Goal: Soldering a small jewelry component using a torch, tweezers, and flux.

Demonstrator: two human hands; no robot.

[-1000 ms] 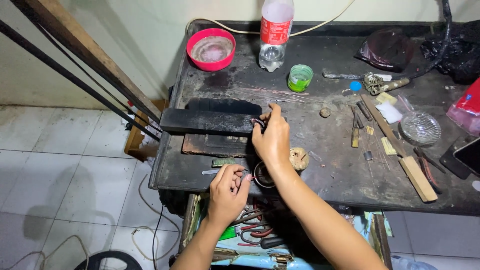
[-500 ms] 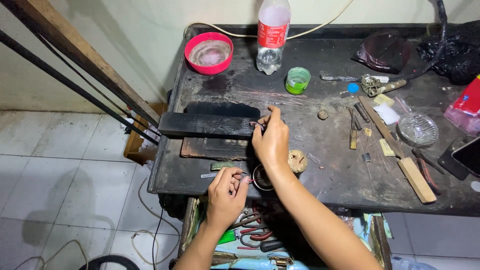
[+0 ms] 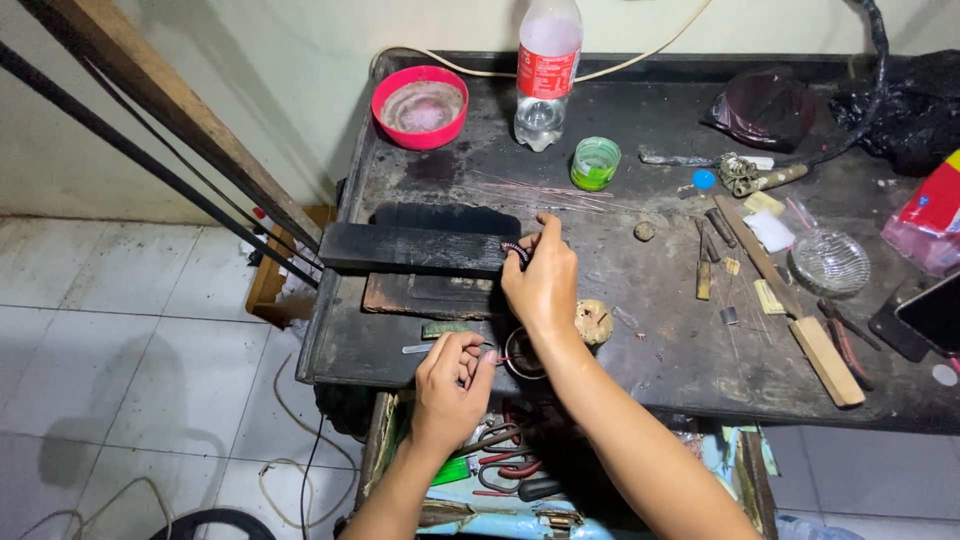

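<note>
My right hand (image 3: 541, 283) reaches over the dark workbench (image 3: 640, 330) and pinches a small dark beaded piece (image 3: 515, 250) at the right end of a long black block (image 3: 415, 249). My left hand (image 3: 451, 383) is at the bench's front edge, fingers closed on a thin metal tool (image 3: 425, 348) whose tip points left. A small round tin (image 3: 520, 355) sits between the two hands, partly hidden by my right wrist. A tan lump (image 3: 594, 322) lies just right of my right wrist.
At the back stand a pink bowl (image 3: 420, 106), a plastic bottle (image 3: 546, 70) and a green cup (image 3: 596, 163). Files, a wooden stick (image 3: 790, 300), a glass dish (image 3: 829, 261) and a phone (image 3: 930, 312) lie to the right. Pliers fill an open drawer (image 3: 500, 470). Poles (image 3: 150, 130) lean at left.
Both hands stay almost where they were; my right fingers have shifted slightly at the end of the black block.
</note>
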